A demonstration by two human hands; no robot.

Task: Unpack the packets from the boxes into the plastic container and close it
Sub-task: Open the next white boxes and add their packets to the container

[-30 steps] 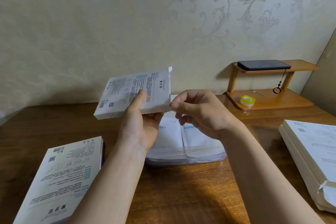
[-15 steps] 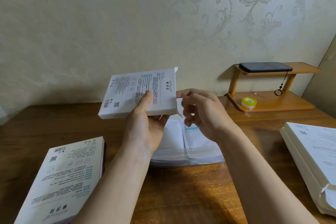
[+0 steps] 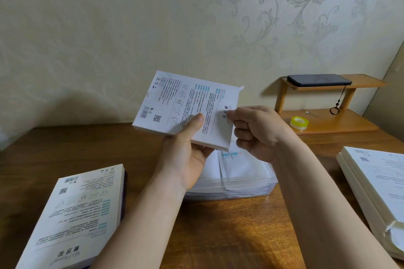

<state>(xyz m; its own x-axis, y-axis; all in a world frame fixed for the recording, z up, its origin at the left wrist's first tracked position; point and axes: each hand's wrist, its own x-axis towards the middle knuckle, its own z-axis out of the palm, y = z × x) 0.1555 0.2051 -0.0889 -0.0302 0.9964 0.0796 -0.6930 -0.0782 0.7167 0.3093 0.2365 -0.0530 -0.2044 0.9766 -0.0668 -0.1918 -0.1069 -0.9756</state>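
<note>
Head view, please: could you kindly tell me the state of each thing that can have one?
White printed cardboard box: held aloft, corner flap sticking out.
Left hand: grips that box.
Right hand: pinches the box's right end.
Clear plastic container: holds white packets, no lid visible.
Black phone: flat on wooden shelf.
Yellow tape roll: lying flat.

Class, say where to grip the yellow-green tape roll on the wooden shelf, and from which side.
Probably its outer rim, from the front: the yellow-green tape roll lies flat, and the wooden shelf has a board above it.
</note>
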